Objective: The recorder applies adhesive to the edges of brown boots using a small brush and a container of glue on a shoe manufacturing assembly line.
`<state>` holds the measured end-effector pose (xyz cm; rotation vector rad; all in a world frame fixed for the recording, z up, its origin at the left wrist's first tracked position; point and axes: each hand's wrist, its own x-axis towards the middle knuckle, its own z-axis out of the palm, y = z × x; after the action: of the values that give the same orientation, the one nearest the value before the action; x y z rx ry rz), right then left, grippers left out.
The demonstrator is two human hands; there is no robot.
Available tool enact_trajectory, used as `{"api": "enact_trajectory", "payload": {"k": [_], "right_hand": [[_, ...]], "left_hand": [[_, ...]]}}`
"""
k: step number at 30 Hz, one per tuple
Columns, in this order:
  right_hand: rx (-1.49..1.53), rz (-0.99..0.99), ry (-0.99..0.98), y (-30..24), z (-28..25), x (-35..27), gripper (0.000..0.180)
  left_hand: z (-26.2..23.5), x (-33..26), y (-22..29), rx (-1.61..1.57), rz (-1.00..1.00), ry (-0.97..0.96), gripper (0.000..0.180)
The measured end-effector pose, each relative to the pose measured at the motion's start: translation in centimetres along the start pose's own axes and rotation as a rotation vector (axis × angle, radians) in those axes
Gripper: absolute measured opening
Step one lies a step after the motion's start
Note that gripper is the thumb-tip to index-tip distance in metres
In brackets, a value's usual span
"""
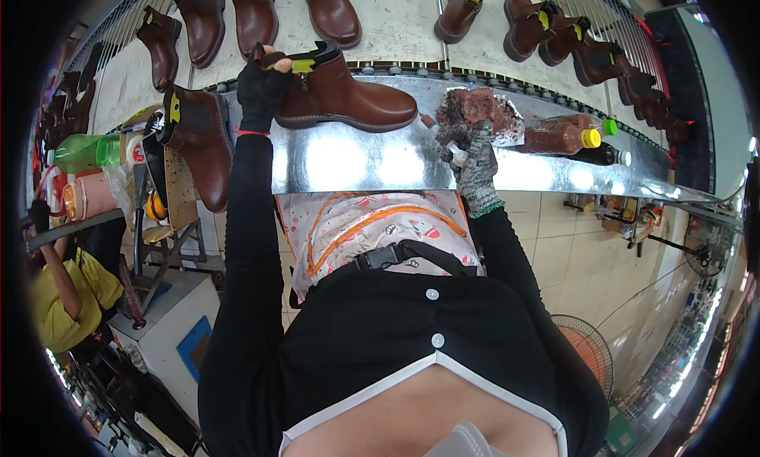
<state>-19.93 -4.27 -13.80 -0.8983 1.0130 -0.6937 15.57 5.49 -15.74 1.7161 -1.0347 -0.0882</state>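
My left hand (263, 93), in a black fingerless glove, grips a brown ankle boot (348, 97) by the top of its shaft. The boot lies along the metal ledge with its toe to the right, its yellow lining and side zip showing. My right hand (477, 160), in a grey knitted glove, is closed at the ledge's front edge. A small whitish thing shows at its fingers, too unclear to name. Just beyond it sits a crumpled, brown-stained cloth (479, 107) on a white sheet. Another brown boot (198, 144) hangs toe-down left of my left hand.
Several brown boots stand on the pale conveyor (396, 30) behind the ledge (332, 160). Right of the cloth lie a bottle of brown liquid with a yellow cap (558, 139) and a dark bottle (602, 154). At left are a green bottle (87, 152) and a person in yellow (71, 299).
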Motion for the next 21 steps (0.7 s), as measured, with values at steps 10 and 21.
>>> {"api": "enact_trajectory", "payload": {"k": [10, 21], "right_hand": [[-0.684, -0.348, -0.054, 0.8, -0.9, 2.8, 0.056], [-0.598, -0.423, -0.21, -0.4, 1.5, 1.2, 0.055]], "left_hand": [[-0.5, -5.9, 8.9, 0.22, -0.081, 0.008, 0.061], [-0.2, -10.4, 13.8, -0.207, -0.548, -0.336, 0.05]]}}
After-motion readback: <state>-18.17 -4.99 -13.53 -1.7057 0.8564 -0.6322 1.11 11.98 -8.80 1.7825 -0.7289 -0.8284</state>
